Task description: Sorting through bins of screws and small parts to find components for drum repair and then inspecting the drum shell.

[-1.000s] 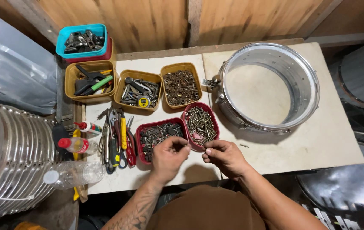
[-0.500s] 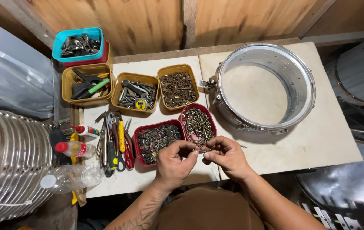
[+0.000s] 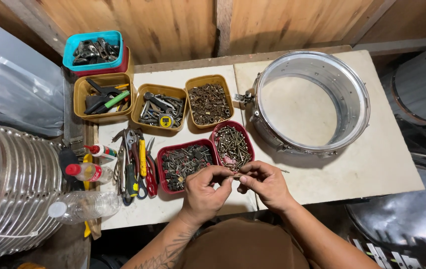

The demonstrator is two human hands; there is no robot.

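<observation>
The small part pinched between the left hand [image 3: 204,192] and right hand [image 3: 267,183] is mostly covered by the fingertips and too small to be identified. The clear ribbed shell [image 3: 3,194] is cut off at the left edge. The dark drum [image 3: 402,219] is cropped at bottom right.

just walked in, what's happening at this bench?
A person's left hand and right hand meet over the table's near edge, pinching a small screw-like part between the fingertips. Just beyond sit two red trays of screws and small hardware. A bare metal drum shell stands untouched to the right.
</observation>
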